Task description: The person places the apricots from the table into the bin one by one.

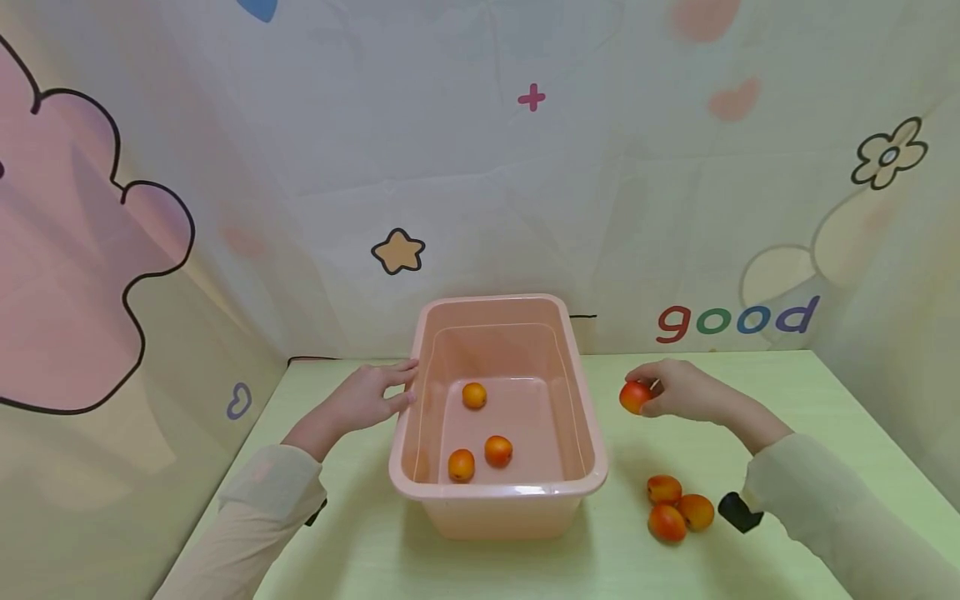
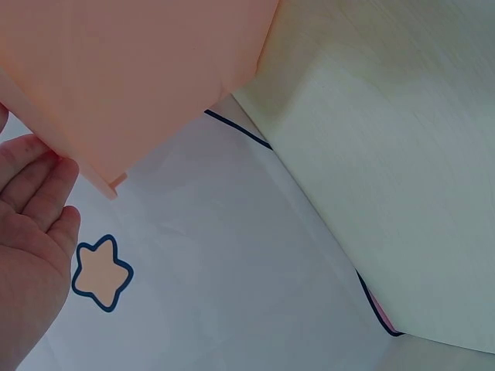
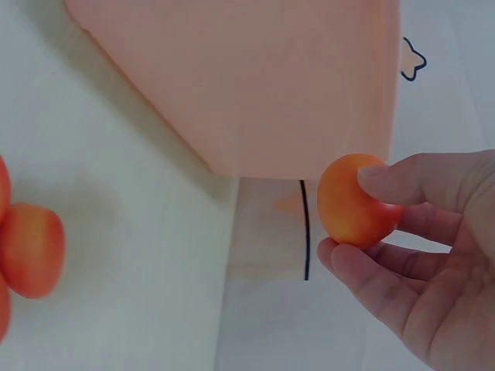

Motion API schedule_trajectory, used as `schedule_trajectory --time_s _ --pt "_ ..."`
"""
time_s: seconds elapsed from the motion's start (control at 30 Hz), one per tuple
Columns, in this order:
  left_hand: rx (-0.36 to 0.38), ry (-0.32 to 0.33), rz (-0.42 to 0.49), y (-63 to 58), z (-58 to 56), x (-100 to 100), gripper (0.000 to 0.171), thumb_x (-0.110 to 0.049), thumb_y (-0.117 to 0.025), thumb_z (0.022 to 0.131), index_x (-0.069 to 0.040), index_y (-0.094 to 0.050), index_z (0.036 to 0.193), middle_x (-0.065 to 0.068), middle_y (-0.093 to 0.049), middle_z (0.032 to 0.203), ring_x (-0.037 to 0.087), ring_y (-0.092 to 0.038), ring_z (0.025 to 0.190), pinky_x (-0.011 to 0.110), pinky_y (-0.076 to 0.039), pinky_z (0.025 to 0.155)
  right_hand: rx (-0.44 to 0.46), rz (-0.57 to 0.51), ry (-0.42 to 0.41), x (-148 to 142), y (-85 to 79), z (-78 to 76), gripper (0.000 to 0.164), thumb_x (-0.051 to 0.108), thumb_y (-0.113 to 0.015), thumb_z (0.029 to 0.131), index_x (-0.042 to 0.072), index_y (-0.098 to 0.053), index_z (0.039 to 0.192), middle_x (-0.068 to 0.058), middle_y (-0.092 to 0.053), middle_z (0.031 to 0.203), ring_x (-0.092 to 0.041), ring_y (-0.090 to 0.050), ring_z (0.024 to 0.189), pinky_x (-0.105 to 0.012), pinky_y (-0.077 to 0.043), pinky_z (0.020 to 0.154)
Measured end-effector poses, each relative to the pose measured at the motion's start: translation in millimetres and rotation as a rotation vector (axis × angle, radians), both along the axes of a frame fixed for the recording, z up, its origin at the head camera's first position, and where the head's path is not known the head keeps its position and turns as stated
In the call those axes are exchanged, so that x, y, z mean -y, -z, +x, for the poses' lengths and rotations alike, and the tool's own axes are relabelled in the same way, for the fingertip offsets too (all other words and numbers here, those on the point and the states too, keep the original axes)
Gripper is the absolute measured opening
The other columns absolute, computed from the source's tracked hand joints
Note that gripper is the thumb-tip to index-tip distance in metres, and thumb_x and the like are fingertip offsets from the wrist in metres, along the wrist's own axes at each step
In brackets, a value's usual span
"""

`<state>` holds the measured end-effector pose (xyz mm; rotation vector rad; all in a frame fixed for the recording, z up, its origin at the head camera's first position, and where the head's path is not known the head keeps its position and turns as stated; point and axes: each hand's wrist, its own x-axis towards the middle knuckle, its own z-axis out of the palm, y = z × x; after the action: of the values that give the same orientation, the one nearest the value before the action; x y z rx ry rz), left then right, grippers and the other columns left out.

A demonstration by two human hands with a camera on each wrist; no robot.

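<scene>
A deep pink plastic basin [image 1: 501, 490] stands on the table, with three orange apricots [image 1: 474, 396] on its floor. At its left side my left hand [image 1: 367, 396] touches the outside of the rim, fingers fairly straight. The left wrist view shows those fingertips [image 2: 66, 170] against the rim's outer side. To the right of the basin, my right hand [image 1: 682, 390] pinches a red-orange apricot [image 1: 634, 397] between thumb and fingers, held above the table. The right wrist view shows this apricot [image 3: 352, 202] close to the basin's outer wall.
Three more apricots [image 1: 667, 523] lie clustered on the pale green table [image 1: 345, 533], to the right of the basin and nearer me. Behind the table hangs a printed cloth [image 1: 480, 192] with a star and the word "good".
</scene>
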<state>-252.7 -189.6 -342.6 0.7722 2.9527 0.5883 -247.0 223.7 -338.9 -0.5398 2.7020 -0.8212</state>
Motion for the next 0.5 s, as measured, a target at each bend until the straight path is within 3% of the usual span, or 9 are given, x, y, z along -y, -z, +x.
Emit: schedule_trajectory --time_s 0.17,0.5 --pt "0.005 0.002 0.004 0.6 -0.5 0.1 0.047 -0.026 -0.053 0.088 -0.005 -0.044 0.129 0.008 -0.042 0.136 0.028 -0.053 0.11 0.036 -0.046 0.085 -0.047 -0.004 -0.006 4.0 -15.6 -4.2 0.041 0.009 -0.062 0.077 -0.003 -0.053 0.115 -0.012 -0.059 0.097 -0.02 -0.053 0.082 -0.033 -0.05 0.071" --pt "0.029 -0.01 0.007 -0.1 -0.4 -0.6 0.048 -0.028 -0.053 0.088 -0.007 -0.043 0.13 0.007 -0.041 0.137 0.028 -0.049 0.115 0.038 -0.046 0.088 -0.075 -0.03 -0.035 24.9 -36.1 -19.0 0.039 0.006 -0.062 0.078 0.0 -0.054 0.115 -0.013 -0.059 0.101 -0.022 -0.053 0.085 -0.034 -0.05 0.074"
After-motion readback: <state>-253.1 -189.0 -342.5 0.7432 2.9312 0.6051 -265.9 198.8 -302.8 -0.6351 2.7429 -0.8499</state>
